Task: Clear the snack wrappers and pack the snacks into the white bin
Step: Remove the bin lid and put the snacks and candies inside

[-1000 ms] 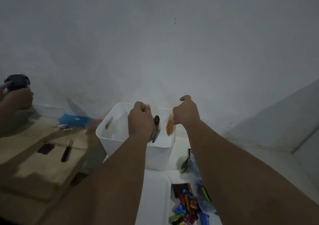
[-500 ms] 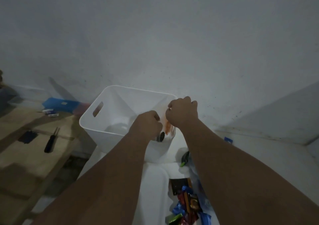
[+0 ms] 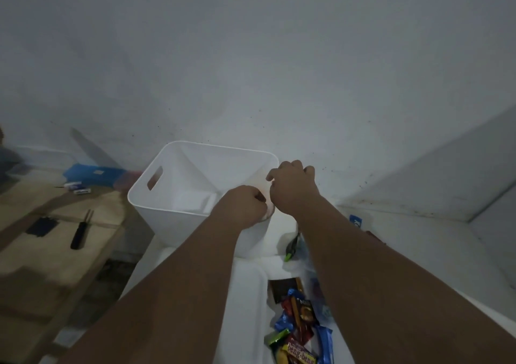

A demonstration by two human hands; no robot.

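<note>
White bin (image 3: 178, 187) on table edge, nr wall | head view: L hand (image 3: 245, 204) fisted, R hand (image 3: 293, 187) curled at bin's near-right corner, contents can't tell | orange snack seen 1s ago now out of sight, prob. dropped in | snack pile (image 3: 298, 333) unpacked.

The single head-worn camera looked forward and down along both forearms, close above the two hands (image 3: 268, 196) meeting at the white bin's (image 3: 178, 218) near rim.
</note>
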